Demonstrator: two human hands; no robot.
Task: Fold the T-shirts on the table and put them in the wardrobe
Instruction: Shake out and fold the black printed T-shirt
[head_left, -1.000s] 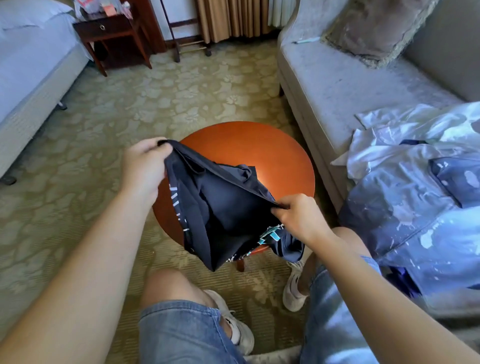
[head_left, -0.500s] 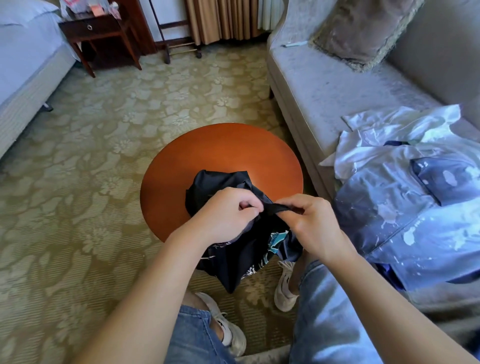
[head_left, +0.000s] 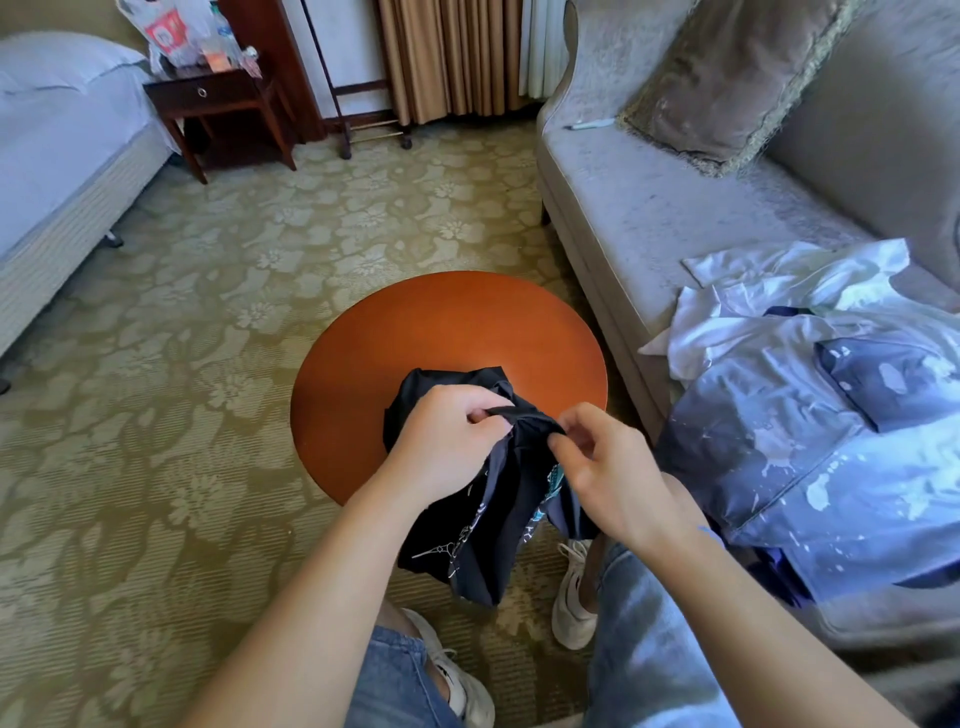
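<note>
Two hands at one bunched dark navy printed T-shirt (head_left: 498, 483) over the round orange wooden tabletop (head_left: 447, 332), left hand (head_left: 449, 441) clenched on its fold, right hand (head_left: 608, 478) beside it, fingers now loosened, half open, earlier pinching the fabric

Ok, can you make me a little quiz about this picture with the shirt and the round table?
1. True or false: the dark T-shirt lies neatly folded on the round table.
2. Which hand pinches the shirt's top edge? A) left hand B) right hand C) neither
3. Fill in: the pale blue and white clothes are heaped on the ____.

Key:
1. False: it is bunched and hangs over the near rim.
2. A: the right hand's fingers are spread open beside it.
3. Sofa.
</note>
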